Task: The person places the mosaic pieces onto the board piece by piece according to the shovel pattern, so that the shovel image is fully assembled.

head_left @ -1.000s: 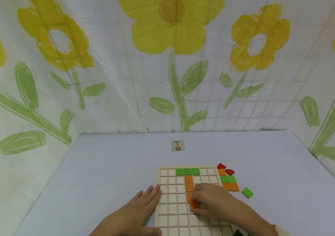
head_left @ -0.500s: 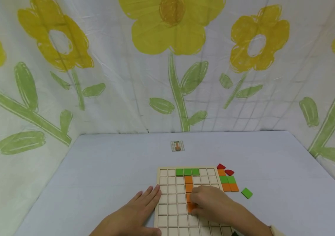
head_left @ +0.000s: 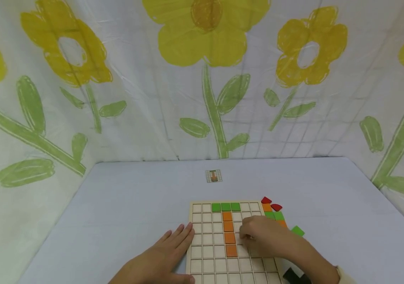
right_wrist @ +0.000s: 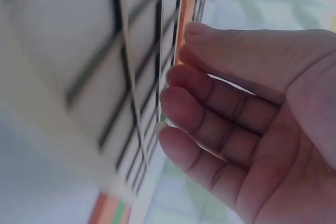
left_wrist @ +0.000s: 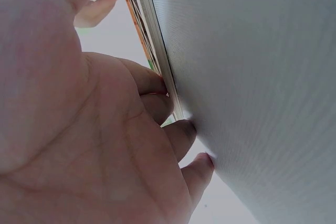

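Observation:
A pale wooden grid board (head_left: 208,266) lies at the table's front. Three green square tiles (head_left: 226,207) sit in its far row, with a column of several orange tiles (head_left: 231,250) running toward me below them. My left hand (head_left: 159,254) lies with straight fingers along the board's left side; in the left wrist view its fingertips touch the board's edge (left_wrist: 157,40). Just right of the orange column, my right hand (head_left: 267,236) hovers over the board. In the right wrist view that hand's fingers (right_wrist: 181,106) are loosely bent and hold nothing.
Beyond the board's right edge are two red pieces (head_left: 276,207), loose green tiles (head_left: 279,215) and an orange tile (head_left: 282,223), partly hidden by my right arm. One green tile (head_left: 297,230) lies apart. A small pattern card (head_left: 213,176) lies behind the board. A flowered curtain (head_left: 145,130) hangs behind.
The nearest orange tile, tilted between my right fingers a second ago, now lies flat in its cell. My right hand has let go and moved right. The left hand has stayed put.

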Action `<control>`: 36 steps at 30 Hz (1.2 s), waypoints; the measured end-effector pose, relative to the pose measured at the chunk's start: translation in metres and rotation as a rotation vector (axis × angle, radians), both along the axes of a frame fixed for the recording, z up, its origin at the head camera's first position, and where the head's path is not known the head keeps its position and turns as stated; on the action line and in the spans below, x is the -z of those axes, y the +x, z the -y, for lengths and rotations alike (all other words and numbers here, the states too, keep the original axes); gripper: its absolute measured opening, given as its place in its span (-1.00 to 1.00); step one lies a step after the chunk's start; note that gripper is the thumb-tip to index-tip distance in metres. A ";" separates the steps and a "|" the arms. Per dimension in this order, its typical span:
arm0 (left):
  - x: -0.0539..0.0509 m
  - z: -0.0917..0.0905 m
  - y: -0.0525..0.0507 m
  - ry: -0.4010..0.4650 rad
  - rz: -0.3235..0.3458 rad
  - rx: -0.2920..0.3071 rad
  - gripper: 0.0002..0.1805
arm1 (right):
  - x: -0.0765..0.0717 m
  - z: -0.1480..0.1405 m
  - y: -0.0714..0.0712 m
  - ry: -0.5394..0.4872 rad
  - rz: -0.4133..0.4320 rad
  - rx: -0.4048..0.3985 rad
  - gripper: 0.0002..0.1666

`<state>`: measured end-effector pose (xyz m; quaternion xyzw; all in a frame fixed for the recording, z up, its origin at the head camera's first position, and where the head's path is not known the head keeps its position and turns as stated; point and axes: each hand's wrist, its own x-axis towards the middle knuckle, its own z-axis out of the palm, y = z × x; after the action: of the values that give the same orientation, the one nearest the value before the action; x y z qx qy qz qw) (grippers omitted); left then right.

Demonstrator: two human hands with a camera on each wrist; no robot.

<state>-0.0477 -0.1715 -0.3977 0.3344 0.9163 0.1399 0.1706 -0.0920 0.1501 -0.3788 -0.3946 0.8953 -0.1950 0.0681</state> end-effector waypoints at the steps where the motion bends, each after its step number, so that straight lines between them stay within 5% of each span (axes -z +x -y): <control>1: 0.000 0.000 0.000 0.001 0.000 -0.001 0.18 | -0.002 -0.004 -0.003 -0.003 -0.005 0.025 -0.77; 6: 0.000 0.000 0.000 0.002 0.002 -0.003 0.18 | -0.008 -0.030 -0.018 0.011 -0.021 0.190 -0.87; 12: 0.000 0.000 0.001 -0.001 0.013 -0.007 0.17 | -0.002 -0.058 -0.033 0.024 0.095 0.302 -0.69; 22: 0.000 0.000 0.001 0.000 -0.003 0.000 0.18 | 0.004 -0.071 -0.039 0.021 0.197 0.338 -0.49; 29: -0.001 0.001 0.001 0.006 -0.003 0.002 0.18 | 0.004 -0.074 -0.040 -0.005 0.161 0.315 -0.85; 36: -0.001 0.001 0.002 0.010 -0.014 0.005 0.17 | 0.006 -0.074 -0.041 -0.006 0.178 0.327 -0.82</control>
<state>-0.0460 -0.1727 -0.3968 0.3386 0.9159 0.1414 0.1629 -0.1332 0.2244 -0.3845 -0.2250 0.9374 -0.2404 0.1130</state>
